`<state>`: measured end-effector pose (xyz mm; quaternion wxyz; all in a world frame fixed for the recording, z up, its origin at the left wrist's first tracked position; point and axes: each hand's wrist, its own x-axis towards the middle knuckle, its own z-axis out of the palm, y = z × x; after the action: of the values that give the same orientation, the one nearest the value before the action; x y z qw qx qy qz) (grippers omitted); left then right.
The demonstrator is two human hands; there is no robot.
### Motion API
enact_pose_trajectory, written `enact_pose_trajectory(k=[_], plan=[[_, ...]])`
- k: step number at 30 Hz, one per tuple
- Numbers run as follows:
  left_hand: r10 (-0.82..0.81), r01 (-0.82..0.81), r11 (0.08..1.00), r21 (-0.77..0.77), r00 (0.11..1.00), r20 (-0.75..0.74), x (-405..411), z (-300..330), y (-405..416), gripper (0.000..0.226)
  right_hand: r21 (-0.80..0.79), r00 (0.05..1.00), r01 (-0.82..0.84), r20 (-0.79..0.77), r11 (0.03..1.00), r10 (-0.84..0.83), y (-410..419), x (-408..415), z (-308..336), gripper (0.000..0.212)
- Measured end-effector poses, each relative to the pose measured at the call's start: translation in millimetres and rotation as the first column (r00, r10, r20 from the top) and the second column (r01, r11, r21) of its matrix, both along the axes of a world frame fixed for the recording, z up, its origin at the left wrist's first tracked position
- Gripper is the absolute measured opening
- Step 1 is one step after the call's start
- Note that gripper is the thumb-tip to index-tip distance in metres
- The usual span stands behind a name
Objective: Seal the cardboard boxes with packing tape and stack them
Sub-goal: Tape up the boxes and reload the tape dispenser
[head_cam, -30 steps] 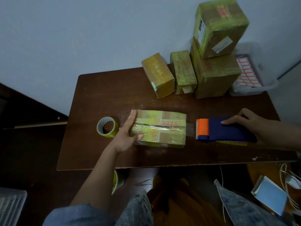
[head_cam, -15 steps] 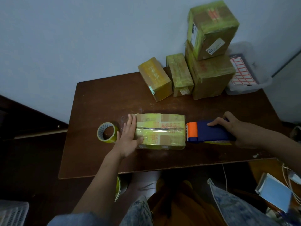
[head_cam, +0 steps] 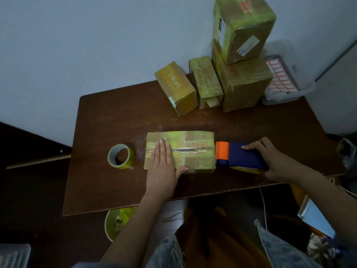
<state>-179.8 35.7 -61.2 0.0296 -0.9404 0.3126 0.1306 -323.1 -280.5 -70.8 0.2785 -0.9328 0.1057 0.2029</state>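
cardboard box (head_cam: 195,149) lies flat near the middle of the brown table (head_cam: 119,117), its long axis running left to right across the person's front. left hand (head_cam: 162,163) rests palm-down on the box's left end, fingers straight and flat, thumb against the near side, pinning it. right hand (head_cam: 270,161) grips the blue tape dispenser (head_cam: 241,156), fingers curled over its body; its orange head sits at the box's right end, in line with the top seam. so the pull, as i judge it, runs along that long axis. a loose tape roll (head_cam: 121,156) stands just left of the box; sealed boxes (head_cam: 239,60) are stacked at the back.
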Motion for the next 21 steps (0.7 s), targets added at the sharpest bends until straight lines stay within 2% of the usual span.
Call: enact_pose_trajectory(k=[4,6,9,14,18,21], plan=[[-0.145,0.141,0.985,-0.103,0.989,-0.037,-7,-1,-2,0.070,-0.017,1.000,-0.017,-0.013,1.000,0.017,-1,1,3,0.092],[-0.180,0.174,0.978,-0.119,0.983,-0.042,-6,1,-2,0.063,-0.025,0.999,-0.028,-0.015,0.999,0.028,-2,3,6,0.093],[-0.158,0.150,0.982,-0.114,0.986,-0.058,-10,6,-7,0.058,-0.026,0.999,-0.031,-0.022,0.999,0.031,-2,4,11,0.093],[-0.090,0.089,0.996,-0.015,0.991,-0.102,-12,16,-42,0.062,-0.012,1.000,-0.026,-0.016,1.000,0.026,-2,1,8,0.095],[-0.186,0.178,0.977,-0.114,0.980,-0.063,-11,17,-56,0.060,0.021,1.000,-0.028,-0.005,0.999,0.028,0,-1,4,0.093],[-0.271,0.245,0.947,-0.207,0.956,-0.109,-1,12,-61,0.060,0.052,1.000,-0.024,0.014,0.998,0.023,0,-3,1,0.089]])
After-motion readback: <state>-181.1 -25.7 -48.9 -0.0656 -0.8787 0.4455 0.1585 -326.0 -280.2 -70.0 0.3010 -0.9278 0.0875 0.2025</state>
